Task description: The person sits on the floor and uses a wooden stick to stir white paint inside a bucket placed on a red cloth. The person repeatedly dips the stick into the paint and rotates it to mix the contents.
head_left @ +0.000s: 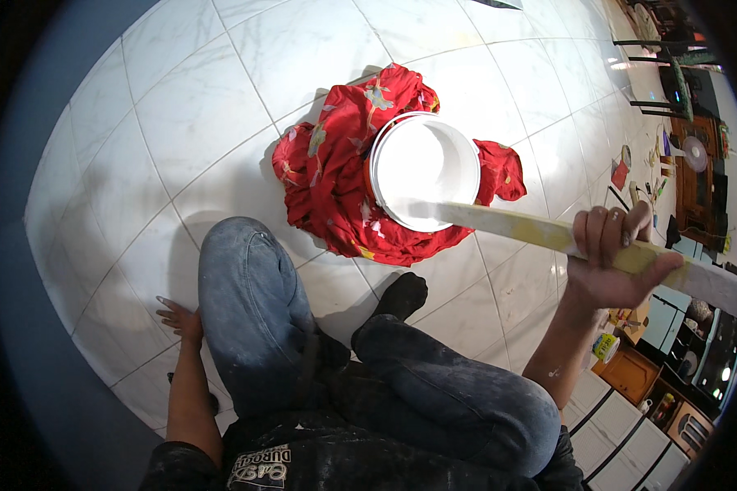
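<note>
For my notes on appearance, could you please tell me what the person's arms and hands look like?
The left hand and right hand are both ungloved. Dark sleeves leave the forearms uncovered, and the right forearm carries a few whitish specks.

Inside the white bucket (422,164), left of the right hand (610,277), detail is washed out by glare. Soft shadows are cast on the pale floor (131,295) beside the left hand (182,321), while outer edges are bent and darkened.
</note>
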Demonstrator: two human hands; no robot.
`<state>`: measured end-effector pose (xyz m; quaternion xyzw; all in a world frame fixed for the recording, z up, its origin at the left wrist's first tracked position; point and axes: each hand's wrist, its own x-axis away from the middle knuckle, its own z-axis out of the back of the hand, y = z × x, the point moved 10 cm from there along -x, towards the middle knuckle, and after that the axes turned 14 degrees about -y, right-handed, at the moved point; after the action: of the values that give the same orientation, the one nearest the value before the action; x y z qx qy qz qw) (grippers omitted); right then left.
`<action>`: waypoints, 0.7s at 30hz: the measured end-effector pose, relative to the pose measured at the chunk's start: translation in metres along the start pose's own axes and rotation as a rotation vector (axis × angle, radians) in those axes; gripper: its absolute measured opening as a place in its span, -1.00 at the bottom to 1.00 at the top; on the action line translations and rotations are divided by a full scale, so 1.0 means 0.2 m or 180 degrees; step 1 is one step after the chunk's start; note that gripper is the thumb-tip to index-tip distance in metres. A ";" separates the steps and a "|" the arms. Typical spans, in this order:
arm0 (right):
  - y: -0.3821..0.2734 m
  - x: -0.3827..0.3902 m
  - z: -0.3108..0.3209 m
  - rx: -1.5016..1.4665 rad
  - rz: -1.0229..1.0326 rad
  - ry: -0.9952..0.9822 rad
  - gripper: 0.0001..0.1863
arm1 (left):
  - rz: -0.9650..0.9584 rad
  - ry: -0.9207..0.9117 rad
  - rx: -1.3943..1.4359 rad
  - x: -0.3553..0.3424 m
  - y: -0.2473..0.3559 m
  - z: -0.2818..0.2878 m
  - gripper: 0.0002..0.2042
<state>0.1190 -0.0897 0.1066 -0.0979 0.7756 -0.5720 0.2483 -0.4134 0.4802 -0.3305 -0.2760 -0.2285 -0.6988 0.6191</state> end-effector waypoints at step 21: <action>-0.56 0.13 0.17 0.0725 0.0877 0.0750 -0.36 | 0.0025 0.0102 -0.0213 -0.08 -0.04 -0.01 0.32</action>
<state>0.0989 -0.1670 0.1961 0.1053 0.7357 -0.6241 0.2412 -0.4203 0.4915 -0.3427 -0.2862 -0.1939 -0.7080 0.6158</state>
